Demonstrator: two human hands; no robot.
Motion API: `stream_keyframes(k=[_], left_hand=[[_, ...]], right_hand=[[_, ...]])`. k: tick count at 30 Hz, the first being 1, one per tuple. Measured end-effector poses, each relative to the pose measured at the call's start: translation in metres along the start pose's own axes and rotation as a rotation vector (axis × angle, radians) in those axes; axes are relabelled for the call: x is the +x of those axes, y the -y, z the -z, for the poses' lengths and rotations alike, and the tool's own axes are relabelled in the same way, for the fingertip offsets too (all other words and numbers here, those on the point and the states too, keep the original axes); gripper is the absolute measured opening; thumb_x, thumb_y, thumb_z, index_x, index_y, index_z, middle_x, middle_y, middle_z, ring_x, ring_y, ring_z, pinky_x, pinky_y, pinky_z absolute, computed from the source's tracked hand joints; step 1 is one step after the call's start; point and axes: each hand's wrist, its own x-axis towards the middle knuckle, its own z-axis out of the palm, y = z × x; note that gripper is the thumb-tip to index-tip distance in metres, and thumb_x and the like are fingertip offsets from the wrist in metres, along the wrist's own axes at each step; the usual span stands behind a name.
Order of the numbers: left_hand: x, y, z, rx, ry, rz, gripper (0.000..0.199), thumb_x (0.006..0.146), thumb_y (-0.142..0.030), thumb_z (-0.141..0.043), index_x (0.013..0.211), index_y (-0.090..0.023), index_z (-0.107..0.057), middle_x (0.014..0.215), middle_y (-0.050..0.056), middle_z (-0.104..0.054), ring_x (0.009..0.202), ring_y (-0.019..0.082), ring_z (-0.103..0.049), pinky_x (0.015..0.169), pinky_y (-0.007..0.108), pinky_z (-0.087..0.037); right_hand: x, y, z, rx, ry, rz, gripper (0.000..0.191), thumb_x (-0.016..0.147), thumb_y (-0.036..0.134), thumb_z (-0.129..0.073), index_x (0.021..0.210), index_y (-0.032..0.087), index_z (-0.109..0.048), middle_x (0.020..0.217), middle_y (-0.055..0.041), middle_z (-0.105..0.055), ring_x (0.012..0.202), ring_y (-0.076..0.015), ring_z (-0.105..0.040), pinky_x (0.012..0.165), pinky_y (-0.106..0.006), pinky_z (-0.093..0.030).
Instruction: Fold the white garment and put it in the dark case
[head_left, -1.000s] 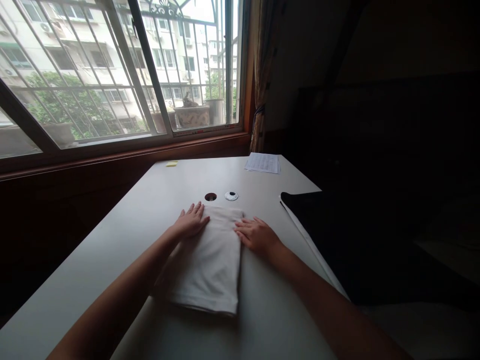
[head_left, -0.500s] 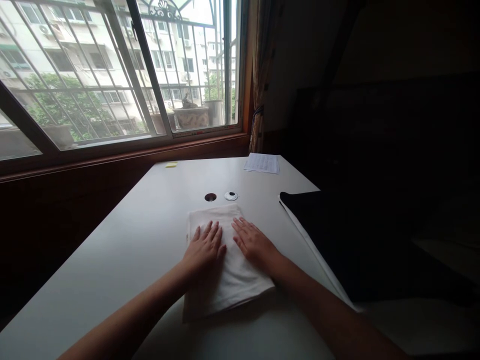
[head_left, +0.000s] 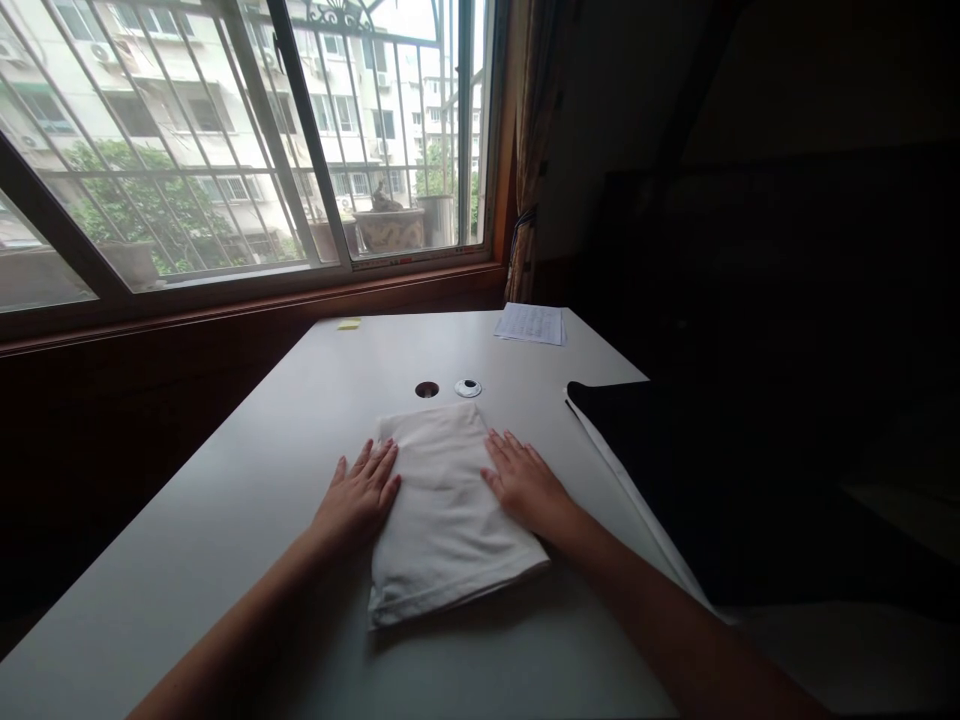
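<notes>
Over the white surface, apparently smoothing the folded white cloth lying flat mid-surface, with left hand and right hand open, palms down, gripping nothing, fingers along opposite sides, and likely needing light, even pressure next to ease small creases.

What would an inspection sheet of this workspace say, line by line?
Surface: white table, with a round hole.
Things at the hands: folded white cloth, lightly creased, lying flat.
Clutter: papers and yellow slip near the far edge, white disc beside the hole, dark fabric at right.
Grip: left hand and right hand open, fingers on opposite sides of the cloth.
Cables: nothing seen.
Surroundings: barred window, tied curtain; right side too dark to read.
</notes>
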Motion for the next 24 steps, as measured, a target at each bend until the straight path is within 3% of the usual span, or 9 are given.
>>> stream_keyframes(k=[3,6,9,12,16,24], left_hand=[[0.001,0.002,0.004,0.024,0.007,0.039,0.057,0.106,-0.045,-0.022,0.161,-0.028,-0.022,0.166,0.002,-0.021,0.155,0.03,-0.011,0.12,0.061,-0.019],[0.003,0.002,0.006,0.055,0.004,0.12,0.057,0.105,-0.043,-0.022,0.16,-0.025,-0.024,0.166,0.003,-0.021,0.155,0.031,-0.011,0.119,0.063,-0.02],[0.005,0.005,0.008,0.077,0.004,0.181,0.058,0.105,-0.042,-0.021,0.16,-0.022,-0.025,0.166,0.003,-0.02,0.154,0.032,-0.011,0.119,0.065,-0.02],[0.006,0.01,0.008,0.069,0.016,0.199,0.059,0.106,-0.044,-0.019,0.16,-0.022,-0.024,0.166,0.003,-0.019,0.154,0.033,-0.011,0.118,0.066,-0.021],[0.006,0.017,0.008,0.05,0.028,0.214,0.061,0.106,-0.047,-0.017,0.161,-0.022,-0.021,0.166,0.005,-0.018,0.154,0.033,-0.012,0.117,0.066,-0.021],[0.008,0.033,0.003,0.029,0.016,0.231,0.059,0.106,-0.045,-0.015,0.161,-0.024,-0.02,0.166,0.004,-0.019,0.154,0.034,-0.012,0.117,0.067,-0.02]], right_hand=[[0.004,-0.008,0.004,-0.028,-0.122,-0.079,0.058,0.102,0.036,-0.034,0.152,0.01,-0.042,0.161,-0.0156,-0.033,0.15,-0.0331,-0.028,0.121,-0.054,-0.025],[0.006,-0.003,0.011,0.014,-0.174,0.037,0.056,0.103,0.034,-0.034,0.152,0.009,-0.043,0.161,-0.016,-0.034,0.151,-0.0295,-0.027,0.122,-0.05,-0.025],[0.004,0.012,0.016,0.087,-0.066,0.264,0.058,0.104,0.041,-0.037,0.154,0.012,-0.04,0.163,-0.0131,-0.028,0.152,-0.0261,-0.024,0.124,-0.045,-0.024],[-0.003,0.026,0.017,0.147,0.143,0.354,0.062,0.104,0.051,-0.036,0.157,0.018,-0.035,0.165,-0.0096,-0.025,0.153,-0.0262,-0.022,0.124,-0.046,-0.022],[-0.01,0.03,0.018,0.166,0.262,0.325,0.068,0.103,0.059,-0.031,0.16,0.023,-0.026,0.167,-0.0058,-0.017,0.155,-0.0272,-0.011,0.125,-0.051,-0.014],[-0.004,-0.002,0.012,0.105,0.22,0.162,0.068,0.102,0.061,-0.03,0.16,0.026,-0.027,0.167,-0.0055,-0.018,0.154,-0.0319,-0.011,0.124,-0.055,-0.016]])
